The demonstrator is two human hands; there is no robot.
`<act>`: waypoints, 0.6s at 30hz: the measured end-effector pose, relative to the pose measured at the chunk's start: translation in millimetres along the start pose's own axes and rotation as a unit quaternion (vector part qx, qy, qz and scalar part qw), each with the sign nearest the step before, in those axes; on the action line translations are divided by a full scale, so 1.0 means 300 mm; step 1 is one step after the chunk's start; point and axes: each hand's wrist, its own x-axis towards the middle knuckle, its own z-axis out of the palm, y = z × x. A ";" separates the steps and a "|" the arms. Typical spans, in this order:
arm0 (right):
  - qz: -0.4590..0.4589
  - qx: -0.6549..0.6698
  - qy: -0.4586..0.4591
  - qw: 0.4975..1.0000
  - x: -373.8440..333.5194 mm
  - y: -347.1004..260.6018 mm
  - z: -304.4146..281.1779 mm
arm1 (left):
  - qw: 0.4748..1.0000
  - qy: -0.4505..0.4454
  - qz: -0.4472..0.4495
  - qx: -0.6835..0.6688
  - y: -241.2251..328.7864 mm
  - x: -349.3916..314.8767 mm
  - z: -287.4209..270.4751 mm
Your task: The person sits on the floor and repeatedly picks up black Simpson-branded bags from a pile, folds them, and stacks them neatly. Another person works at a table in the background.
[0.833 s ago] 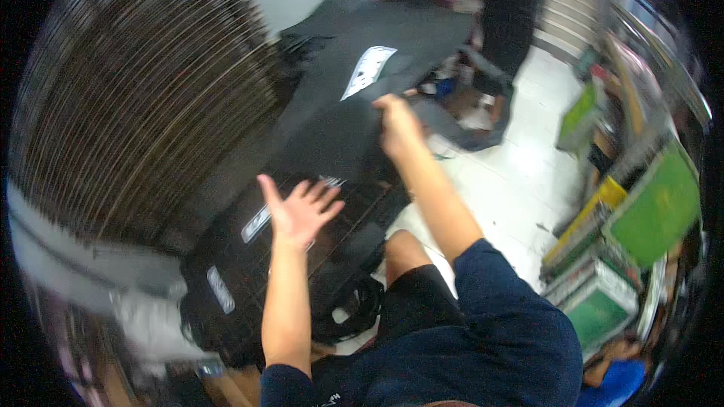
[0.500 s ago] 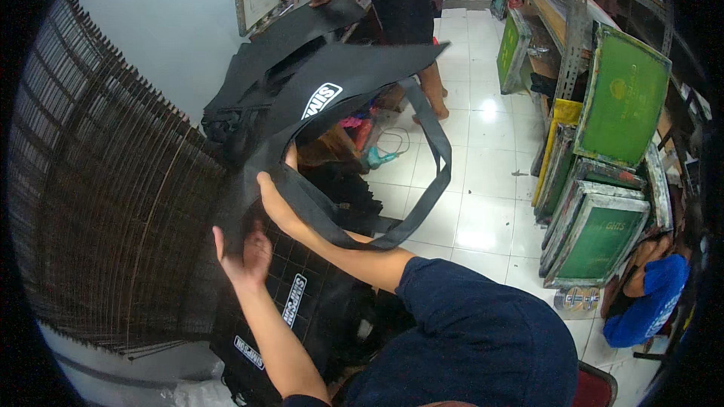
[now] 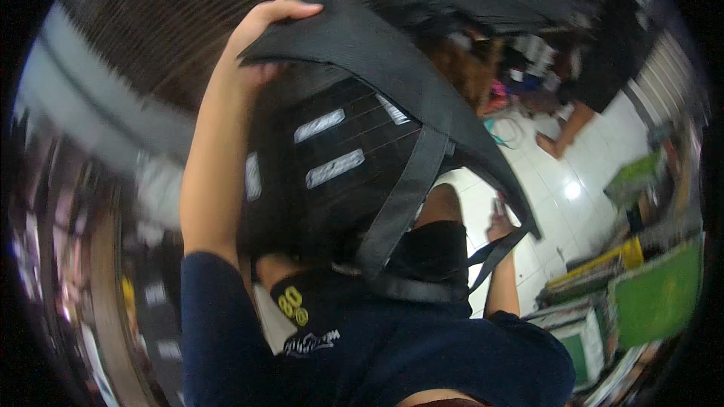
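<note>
Print workshop: stacked green screen frames (image 3: 654, 303)

White tiled floor (image 3: 554, 181) shows at right of the frame, glossy, with a bright spot of light reflected on it. Green framed panels (image 3: 656, 309) stack along the lower right edge, a yellow one (image 3: 603, 264) among them. A dark slatted rack (image 3: 158, 38) fills the upper left. Pale wall band (image 3: 90, 98) curves down the left. Another person (image 3: 596, 68) stands upper right, blurred.
</note>
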 end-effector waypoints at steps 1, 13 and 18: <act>0.007 -0.161 0.015 0.987 0.014 0.019 0.097 | 1.000 0.016 -0.005 0.015 -0.012 -0.065 -0.053; 0.264 -0.460 0.248 0.811 0.624 0.153 0.403 | 0.953 0.287 -0.094 0.002 -0.216 -0.949 -0.680; 0.304 -0.490 0.139 0.805 0.923 0.362 0.461 | 0.927 0.344 -0.043 -0.143 -0.338 -1.127 -0.700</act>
